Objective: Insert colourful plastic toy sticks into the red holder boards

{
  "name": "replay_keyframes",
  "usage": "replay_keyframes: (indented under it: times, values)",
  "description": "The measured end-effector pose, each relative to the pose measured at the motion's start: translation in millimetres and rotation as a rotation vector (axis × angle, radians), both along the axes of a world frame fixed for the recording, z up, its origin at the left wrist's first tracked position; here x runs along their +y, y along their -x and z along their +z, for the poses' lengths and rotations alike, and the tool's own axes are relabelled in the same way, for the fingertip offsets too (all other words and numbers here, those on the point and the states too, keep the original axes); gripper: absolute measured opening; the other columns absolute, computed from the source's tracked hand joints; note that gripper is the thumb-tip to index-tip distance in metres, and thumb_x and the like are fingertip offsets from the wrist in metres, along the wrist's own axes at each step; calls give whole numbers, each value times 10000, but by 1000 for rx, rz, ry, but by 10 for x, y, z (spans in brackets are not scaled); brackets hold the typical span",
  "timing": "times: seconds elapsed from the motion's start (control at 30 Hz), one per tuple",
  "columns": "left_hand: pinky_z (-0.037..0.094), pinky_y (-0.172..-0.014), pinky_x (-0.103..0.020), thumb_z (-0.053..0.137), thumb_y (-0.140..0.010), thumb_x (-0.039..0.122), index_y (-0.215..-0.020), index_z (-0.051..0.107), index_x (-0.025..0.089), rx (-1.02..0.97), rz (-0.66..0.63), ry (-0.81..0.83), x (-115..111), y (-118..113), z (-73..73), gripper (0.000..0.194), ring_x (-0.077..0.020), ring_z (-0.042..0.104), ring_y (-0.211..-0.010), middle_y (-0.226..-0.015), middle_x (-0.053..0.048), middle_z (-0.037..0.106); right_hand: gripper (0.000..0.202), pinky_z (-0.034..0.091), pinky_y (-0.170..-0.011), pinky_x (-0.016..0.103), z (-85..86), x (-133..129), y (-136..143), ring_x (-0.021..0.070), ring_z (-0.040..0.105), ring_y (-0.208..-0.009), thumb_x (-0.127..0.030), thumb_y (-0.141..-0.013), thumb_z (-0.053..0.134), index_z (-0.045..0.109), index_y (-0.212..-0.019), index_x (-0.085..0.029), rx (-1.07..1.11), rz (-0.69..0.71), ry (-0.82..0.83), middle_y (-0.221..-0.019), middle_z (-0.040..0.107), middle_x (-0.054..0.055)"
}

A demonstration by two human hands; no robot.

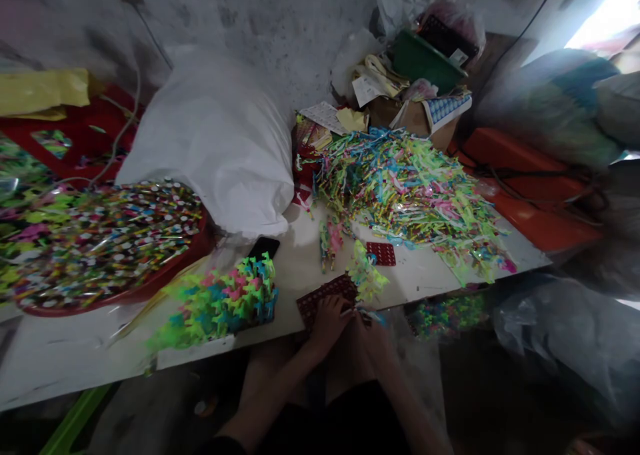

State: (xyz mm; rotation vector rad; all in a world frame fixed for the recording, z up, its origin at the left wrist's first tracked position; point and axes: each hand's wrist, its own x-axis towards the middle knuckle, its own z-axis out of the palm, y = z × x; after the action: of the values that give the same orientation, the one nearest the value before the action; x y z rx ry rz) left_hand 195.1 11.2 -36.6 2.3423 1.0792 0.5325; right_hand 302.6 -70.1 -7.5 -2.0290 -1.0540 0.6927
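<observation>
"Board (313, 305), dark red and perforated: where is it?"

"On the table (295, 242), at the near edge, partly under the left hand (330, 318). Yellow-green figures (367, 278) stand at its right end."

"And what are the hands doing?"

"They are close together. The fingers of the right hand (371, 332) are drawn narrow on a thin pale-blue piece (373, 316). The left hand lies bent over the board, its fingertips beside the right's; I can't tell whether they grip anything."

"What lies around them?"

"A small red perforated plate (381, 254) just beyond the figures, and a large heap (405, 188) of green, blue and pink pieces behind that. To the left, a cluster of bright animal shapes (230, 298), with a dark phone (264, 248) just behind it."

"Farther left?"

"A red basin (165, 272) full of small multicoloured pieces, and beside it a bulging white sack (215, 135). At the far right sits something orange (525, 192), with a dark cord across it."
</observation>
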Motion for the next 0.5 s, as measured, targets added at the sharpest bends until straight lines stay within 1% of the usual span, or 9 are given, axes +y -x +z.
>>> replay_keyframes:
  times: [0.13,0.2,0.27,0.37,0.5]
  values:
    - [387,-819,-376,579,-834,352,-879,610,174,17,-8,-6,21,-53,24,186,-233,514,-919,-931,-50,629,317,466,-739,281,210,108,-25,220,656,-876,-398,-864,450,679,-892,-181,-200,16,265,-894,709,117]
    - [382,-819,-379,577,-836,335,-849,606,172,39,-17,-7,42,-71,51,166,-234,510,-913,-909,-48,633,347,457,-702,278,305,175,-37,224,665,-834,-410,-882,429,679,-881,-169,-294,46,363,-848,711,127]
    - [376,-832,-390,591,-827,293,-845,605,169,81,-38,-6,67,-81,77,126,-240,509,-927,-921,-54,635,389,450,-695,278,364,238,-41,229,666,-832,-427,-898,406,675,-876,-148,-385,87,436,-846,710,143]
    - [379,-834,-404,589,-818,227,-872,611,169,128,-63,-3,89,-91,103,82,-253,511,-942,-952,-68,633,431,442,-703,278,386,300,-27,233,666,-849,-440,-913,382,673,-878,-125,-471,125,515,-873,706,164]
    - [383,-844,-427,558,-822,183,-913,621,178,145,-38,6,63,-122,122,112,-268,518,-957,-976,-82,630,454,440,-690,278,343,323,-13,230,669,-835,-449,-920,359,675,-878,-127,-462,127,507,-865,704,163]
